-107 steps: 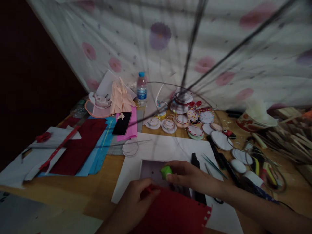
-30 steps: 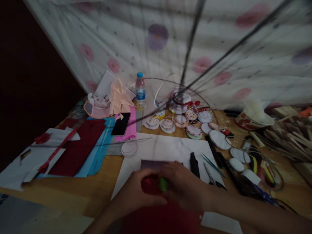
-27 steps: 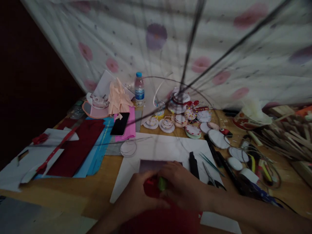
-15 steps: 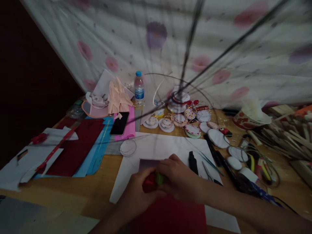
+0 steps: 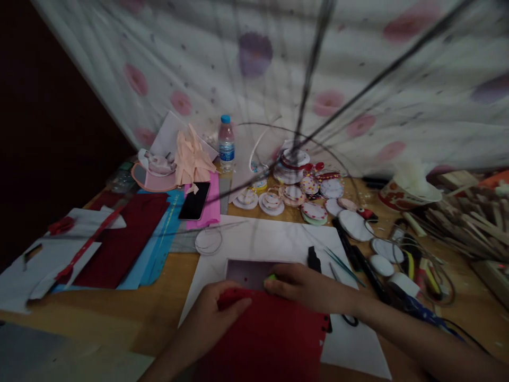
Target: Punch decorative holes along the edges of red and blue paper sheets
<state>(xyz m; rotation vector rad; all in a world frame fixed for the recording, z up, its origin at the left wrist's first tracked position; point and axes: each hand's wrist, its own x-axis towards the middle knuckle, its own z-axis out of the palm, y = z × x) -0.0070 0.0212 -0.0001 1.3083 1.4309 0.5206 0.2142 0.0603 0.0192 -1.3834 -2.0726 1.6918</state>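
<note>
Head cam: left hand (image 5: 212,314) pinches a red sheet (image 5: 270,337), right hand (image 5: 308,286) pinches some green tool (image 5: 272,277) by the sheet's far edge.

Free lane over white paper (image 5: 262,239), between hands (image 5: 298,285) and round ornaments (image 5: 292,194).

I see a craft corner: a wooden table (image 5: 167,302) with scissors (image 5: 345,314), colored sheets (image 5: 123,239) and thin wood sticks (image 5: 469,217).
</note>
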